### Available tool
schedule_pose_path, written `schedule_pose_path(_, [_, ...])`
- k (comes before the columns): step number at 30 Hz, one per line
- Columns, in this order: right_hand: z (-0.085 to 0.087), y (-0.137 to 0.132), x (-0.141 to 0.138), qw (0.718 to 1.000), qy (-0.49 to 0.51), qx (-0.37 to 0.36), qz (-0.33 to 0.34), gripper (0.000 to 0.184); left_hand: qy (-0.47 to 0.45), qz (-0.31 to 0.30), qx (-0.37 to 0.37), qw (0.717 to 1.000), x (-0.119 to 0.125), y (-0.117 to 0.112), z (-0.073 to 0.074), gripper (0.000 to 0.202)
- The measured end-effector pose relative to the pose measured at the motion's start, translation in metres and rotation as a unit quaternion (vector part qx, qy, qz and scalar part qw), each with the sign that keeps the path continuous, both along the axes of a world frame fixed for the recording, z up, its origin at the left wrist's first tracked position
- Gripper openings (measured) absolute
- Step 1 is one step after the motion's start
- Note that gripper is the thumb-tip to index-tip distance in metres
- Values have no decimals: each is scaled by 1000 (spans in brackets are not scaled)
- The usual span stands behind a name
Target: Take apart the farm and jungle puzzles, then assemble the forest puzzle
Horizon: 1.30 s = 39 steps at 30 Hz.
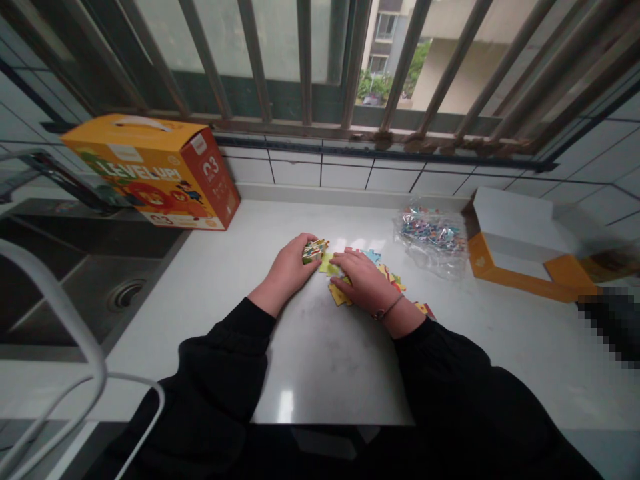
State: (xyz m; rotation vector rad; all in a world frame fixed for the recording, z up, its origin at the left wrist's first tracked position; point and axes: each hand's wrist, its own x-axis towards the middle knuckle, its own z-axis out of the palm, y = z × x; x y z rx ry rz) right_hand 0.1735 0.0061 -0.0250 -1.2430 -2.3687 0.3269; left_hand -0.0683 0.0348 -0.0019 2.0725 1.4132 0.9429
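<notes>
A small stack of puzzle pieces is gripped in my left hand, its layered edges facing up between thumb and fingers. My right hand lies palm down, fingers stretched out, over several loose puzzle pieces on the counter. Its fingertips touch a yellow-green piece beside the stack. Under the thumb side shows a yellow piece. A light blue piece lies just beyond the knuckles, and more yellow and red pieces stick out past the wrist, partly hidden by it.
A clear plastic bag of pieces lies at the back right, beside an open orange-and-white box. An orange carton stands at the back left, by the metal sink. White cables cross the lower left. A barred window is behind.
</notes>
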Motion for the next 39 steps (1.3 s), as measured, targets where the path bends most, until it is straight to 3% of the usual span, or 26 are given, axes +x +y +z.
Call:
schedule_pose_path(3, [3, 1, 0, 1000, 4, 11, 2, 39, 4, 3, 8, 1000, -1, 2, -2, 41])
schedule_pose_path(8, [2, 1, -1, 1000, 23, -5, -19, 50, 6, 0, 13, 1000, -2, 4, -2, 44])
schedule_pose_path(15, [3, 1, -1, 993, 111, -20, -26, 57, -22, 4, -33, 999, -1, -1, 4, 36])
schedule_pose_path(21, [15, -2, 2, 983, 182, -15, 1, 30, -21, 8, -49, 999, -2, -1, 4, 37])
schedule_pose_path(28, [30, -10, 6, 964, 248, 63, -75, 12, -26, -46, -33, 998, 1, 0, 2, 33])
schedule_pose_path(34, [29, -10, 0, 969, 215, 119, -13, 12, -47, -111, -40, 992, 9, -4, 3, 34])
schedule_pose_path(39, [20, -5, -1, 982, 171, 81, 19, 20, -41, -115, -49, 991, 7, -6, 2, 53])
